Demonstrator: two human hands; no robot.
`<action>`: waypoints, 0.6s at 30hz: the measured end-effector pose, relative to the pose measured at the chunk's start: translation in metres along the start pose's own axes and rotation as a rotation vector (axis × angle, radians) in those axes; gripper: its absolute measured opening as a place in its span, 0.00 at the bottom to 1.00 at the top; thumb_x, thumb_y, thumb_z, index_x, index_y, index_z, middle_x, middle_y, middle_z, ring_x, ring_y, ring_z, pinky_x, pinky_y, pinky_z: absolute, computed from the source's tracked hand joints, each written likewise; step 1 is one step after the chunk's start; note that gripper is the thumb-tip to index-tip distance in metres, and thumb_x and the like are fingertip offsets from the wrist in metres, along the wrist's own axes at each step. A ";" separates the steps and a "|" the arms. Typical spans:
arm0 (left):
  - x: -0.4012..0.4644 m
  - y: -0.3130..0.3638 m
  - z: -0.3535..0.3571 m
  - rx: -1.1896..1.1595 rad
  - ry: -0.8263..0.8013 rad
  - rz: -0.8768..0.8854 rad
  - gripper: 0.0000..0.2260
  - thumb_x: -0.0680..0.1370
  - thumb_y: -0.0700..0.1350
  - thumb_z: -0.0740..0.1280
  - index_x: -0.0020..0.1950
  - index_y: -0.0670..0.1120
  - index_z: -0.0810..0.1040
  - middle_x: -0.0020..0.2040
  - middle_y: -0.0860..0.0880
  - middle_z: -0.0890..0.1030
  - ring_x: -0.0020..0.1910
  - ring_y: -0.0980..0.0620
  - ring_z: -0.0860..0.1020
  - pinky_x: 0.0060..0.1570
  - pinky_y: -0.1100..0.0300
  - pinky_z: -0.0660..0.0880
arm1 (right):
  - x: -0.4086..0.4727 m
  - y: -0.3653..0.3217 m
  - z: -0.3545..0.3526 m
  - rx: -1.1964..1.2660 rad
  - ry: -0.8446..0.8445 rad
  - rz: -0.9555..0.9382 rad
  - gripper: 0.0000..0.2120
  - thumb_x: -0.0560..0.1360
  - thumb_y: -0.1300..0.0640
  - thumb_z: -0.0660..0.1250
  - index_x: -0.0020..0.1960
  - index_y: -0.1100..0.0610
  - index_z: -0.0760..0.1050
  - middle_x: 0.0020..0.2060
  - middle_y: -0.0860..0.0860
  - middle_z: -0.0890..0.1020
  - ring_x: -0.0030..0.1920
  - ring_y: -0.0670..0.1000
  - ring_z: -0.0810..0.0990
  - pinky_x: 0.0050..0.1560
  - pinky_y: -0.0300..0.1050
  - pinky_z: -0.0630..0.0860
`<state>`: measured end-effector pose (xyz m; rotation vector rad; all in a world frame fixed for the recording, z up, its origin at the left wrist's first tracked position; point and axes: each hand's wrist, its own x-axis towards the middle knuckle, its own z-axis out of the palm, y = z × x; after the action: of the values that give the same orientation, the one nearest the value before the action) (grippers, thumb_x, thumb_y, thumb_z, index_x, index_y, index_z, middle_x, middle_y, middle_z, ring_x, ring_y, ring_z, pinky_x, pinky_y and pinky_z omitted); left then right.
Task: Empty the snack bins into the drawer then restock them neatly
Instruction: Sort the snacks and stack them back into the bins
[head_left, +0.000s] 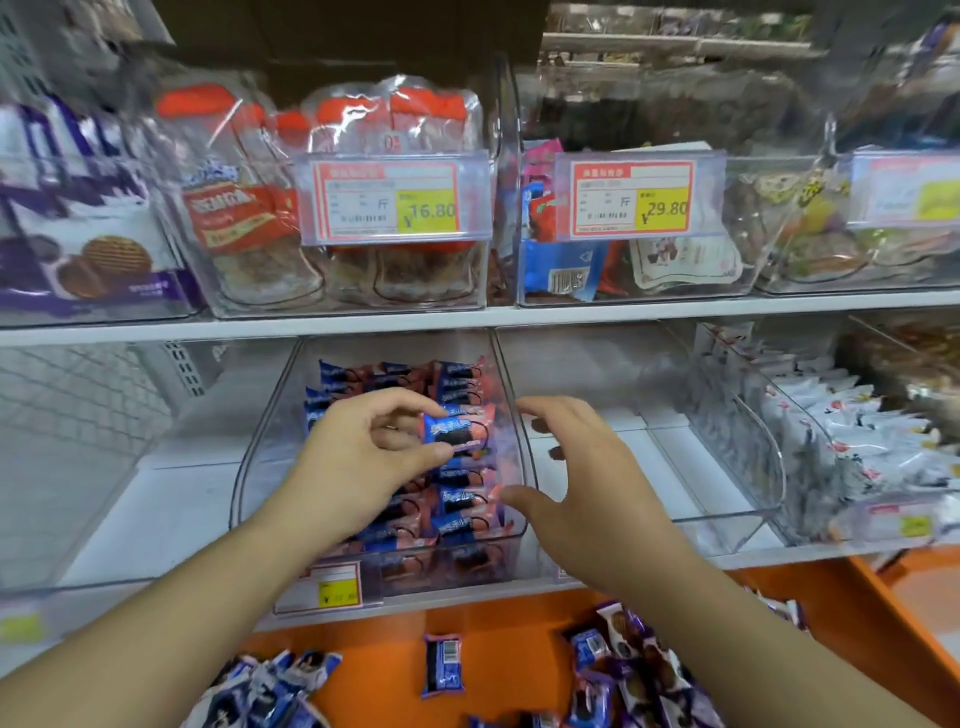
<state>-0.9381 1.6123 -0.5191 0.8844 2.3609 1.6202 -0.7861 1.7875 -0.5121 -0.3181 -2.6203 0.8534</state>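
Note:
A clear plastic snack bin (249, 462) stands on the lower white shelf and holds rows of blue-and-pink cookie packets (462, 514). My left hand (363, 457) is inside the bin and pinches one blue-and-pink packet (457, 431) above the rows. My right hand (587, 483) hovers with spread fingers at the bin's right wall, over the clear bin (649, 514) beside it, holding nothing. Below, the orange drawer (509, 649) holds scattered blue and purple packets (442, 665).
Another clear bin with white packets (857, 441) sits at the right of the lower shelf. The upper shelf carries bins of snacks (363, 270) with price tags (387, 200) reading 16.80 and 29.80. A purple cookie box (88, 249) stands at upper left.

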 end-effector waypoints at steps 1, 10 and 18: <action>0.005 -0.006 0.000 0.037 0.027 -0.004 0.14 0.69 0.43 0.83 0.47 0.59 0.86 0.45 0.49 0.83 0.41 0.48 0.84 0.46 0.63 0.80 | -0.001 0.003 -0.001 -0.037 -0.026 0.006 0.33 0.77 0.50 0.76 0.77 0.40 0.65 0.68 0.30 0.65 0.62 0.32 0.65 0.63 0.21 0.62; 0.037 -0.039 0.037 0.298 0.057 -0.013 0.12 0.74 0.47 0.80 0.53 0.56 0.82 0.44 0.56 0.81 0.43 0.58 0.80 0.43 0.63 0.76 | 0.000 0.024 0.007 -0.159 -0.080 0.006 0.33 0.78 0.50 0.75 0.79 0.39 0.65 0.77 0.34 0.65 0.79 0.38 0.59 0.71 0.27 0.48; 0.041 -0.052 0.046 0.506 0.109 0.099 0.14 0.72 0.51 0.81 0.56 0.56 0.84 0.49 0.54 0.75 0.55 0.51 0.70 0.51 0.58 0.66 | 0.000 0.029 0.011 -0.150 -0.059 -0.015 0.34 0.78 0.51 0.75 0.79 0.40 0.65 0.78 0.35 0.66 0.79 0.40 0.59 0.73 0.32 0.52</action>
<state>-0.9719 1.6593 -0.5757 1.0271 2.9096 1.1329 -0.7876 1.8047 -0.5373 -0.3169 -2.7439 0.6729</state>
